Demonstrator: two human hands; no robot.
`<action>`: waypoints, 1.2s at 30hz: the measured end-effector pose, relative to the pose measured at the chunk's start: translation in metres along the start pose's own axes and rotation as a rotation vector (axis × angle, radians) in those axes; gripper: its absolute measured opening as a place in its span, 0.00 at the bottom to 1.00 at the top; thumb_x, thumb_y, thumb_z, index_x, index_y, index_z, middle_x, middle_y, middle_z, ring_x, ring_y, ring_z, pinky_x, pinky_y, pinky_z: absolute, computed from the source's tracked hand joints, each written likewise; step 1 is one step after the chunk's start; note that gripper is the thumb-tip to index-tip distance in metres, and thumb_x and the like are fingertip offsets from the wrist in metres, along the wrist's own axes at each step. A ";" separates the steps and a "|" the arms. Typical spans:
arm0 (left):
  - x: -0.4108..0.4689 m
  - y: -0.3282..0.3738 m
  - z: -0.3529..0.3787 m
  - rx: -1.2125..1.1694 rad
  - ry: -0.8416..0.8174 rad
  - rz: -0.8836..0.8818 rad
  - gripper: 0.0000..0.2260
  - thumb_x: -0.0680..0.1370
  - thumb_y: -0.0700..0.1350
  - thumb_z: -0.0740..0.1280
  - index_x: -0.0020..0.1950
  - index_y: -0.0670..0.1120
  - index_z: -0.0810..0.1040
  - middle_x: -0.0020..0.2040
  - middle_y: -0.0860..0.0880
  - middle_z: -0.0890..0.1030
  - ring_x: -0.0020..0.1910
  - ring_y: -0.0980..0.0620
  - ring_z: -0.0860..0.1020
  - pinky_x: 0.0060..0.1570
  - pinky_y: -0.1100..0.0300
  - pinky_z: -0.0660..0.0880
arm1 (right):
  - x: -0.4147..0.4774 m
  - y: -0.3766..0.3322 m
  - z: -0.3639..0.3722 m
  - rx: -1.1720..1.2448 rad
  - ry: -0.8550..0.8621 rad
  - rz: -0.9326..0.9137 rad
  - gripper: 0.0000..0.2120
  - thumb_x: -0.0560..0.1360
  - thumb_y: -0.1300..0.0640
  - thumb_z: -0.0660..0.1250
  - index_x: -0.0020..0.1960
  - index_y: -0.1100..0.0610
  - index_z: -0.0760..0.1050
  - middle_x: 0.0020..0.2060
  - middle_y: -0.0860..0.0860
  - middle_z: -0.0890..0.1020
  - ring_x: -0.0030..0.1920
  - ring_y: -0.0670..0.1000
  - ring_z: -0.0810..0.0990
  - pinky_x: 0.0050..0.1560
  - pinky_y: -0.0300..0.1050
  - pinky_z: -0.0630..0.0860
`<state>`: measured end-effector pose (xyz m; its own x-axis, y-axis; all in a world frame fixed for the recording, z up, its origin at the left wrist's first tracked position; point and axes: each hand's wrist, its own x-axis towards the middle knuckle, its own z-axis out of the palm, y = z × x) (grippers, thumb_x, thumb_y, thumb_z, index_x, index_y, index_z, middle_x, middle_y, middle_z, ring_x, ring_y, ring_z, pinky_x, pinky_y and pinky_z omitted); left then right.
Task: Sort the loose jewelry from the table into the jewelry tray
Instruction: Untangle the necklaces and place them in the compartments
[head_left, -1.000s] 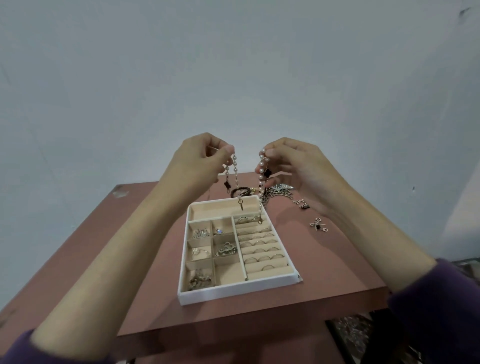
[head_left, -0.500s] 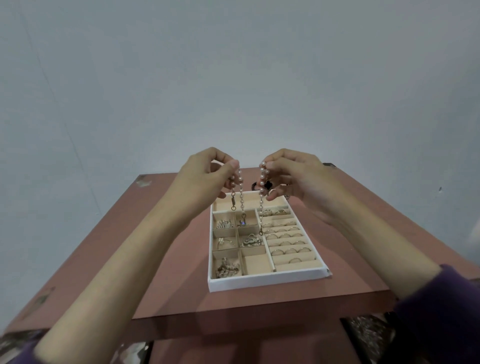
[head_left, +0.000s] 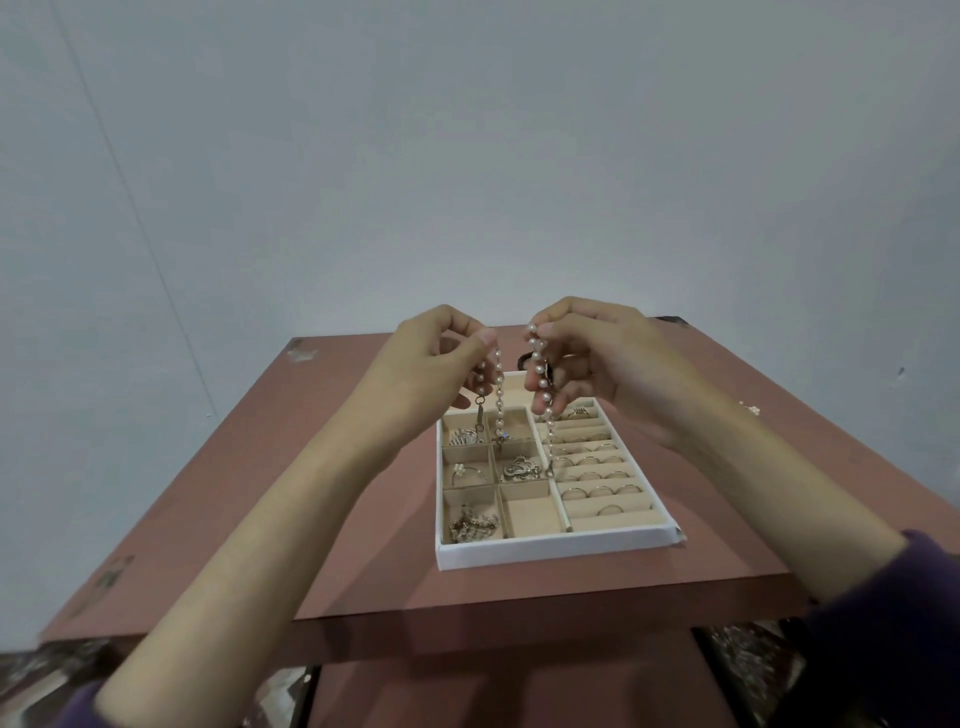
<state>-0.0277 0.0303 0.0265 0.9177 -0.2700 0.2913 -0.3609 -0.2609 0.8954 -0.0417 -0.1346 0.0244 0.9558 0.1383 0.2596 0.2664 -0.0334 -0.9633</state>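
Note:
A white jewelry tray (head_left: 550, 550) with beige compartments lies on the reddish-brown table (head_left: 270, 499). Its right column holds rows of rings (head_left: 602, 491); the left compartments hold small metal pieces. My left hand (head_left: 431, 369) pinches one pearl strand (head_left: 499, 395) that hangs over the tray's back compartments. My right hand (head_left: 597, 364) pinches another pearl strand (head_left: 544, 384), which dangles down to the tray's middle, with a dark charm near my fingers. I cannot tell whether the two strands belong to one piece. The far end of the tray is hidden behind my hands.
A grey wall stands behind the table. The table's near edge (head_left: 519, 608) runs just below the tray. The front middle compartment (head_left: 532, 512) of the tray holds nothing. A dark patterned floor shows under the table.
The camera view has shifted, so the tray now sits further right and the loose jewelry beyond it is out of sight. Both hands still hold the pearl strands above the tray.

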 end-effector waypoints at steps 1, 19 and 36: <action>0.000 0.000 0.001 -0.003 -0.006 -0.003 0.06 0.79 0.44 0.62 0.47 0.43 0.74 0.35 0.49 0.80 0.31 0.55 0.76 0.38 0.59 0.74 | -0.001 0.000 0.000 -0.003 -0.022 0.006 0.05 0.76 0.65 0.60 0.43 0.61 0.74 0.30 0.60 0.78 0.26 0.57 0.77 0.27 0.42 0.76; -0.002 -0.001 0.006 -0.007 -0.020 -0.007 0.06 0.78 0.45 0.62 0.48 0.43 0.75 0.32 0.51 0.79 0.28 0.60 0.76 0.32 0.65 0.75 | -0.017 -0.004 0.004 -0.094 -0.139 0.004 0.07 0.75 0.65 0.61 0.41 0.59 0.76 0.32 0.57 0.79 0.33 0.57 0.78 0.32 0.46 0.77; -0.008 -0.007 0.006 -0.040 -0.067 -0.044 0.06 0.78 0.45 0.62 0.42 0.46 0.73 0.32 0.50 0.79 0.29 0.56 0.77 0.36 0.60 0.74 | -0.020 0.001 -0.006 -0.120 -0.082 0.033 0.08 0.75 0.65 0.61 0.40 0.59 0.77 0.31 0.57 0.80 0.33 0.54 0.79 0.35 0.47 0.77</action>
<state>-0.0337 0.0290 0.0162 0.9190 -0.3206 0.2296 -0.3125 -0.2371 0.9198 -0.0599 -0.1431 0.0183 0.9521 0.2154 0.2169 0.2530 -0.1570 -0.9547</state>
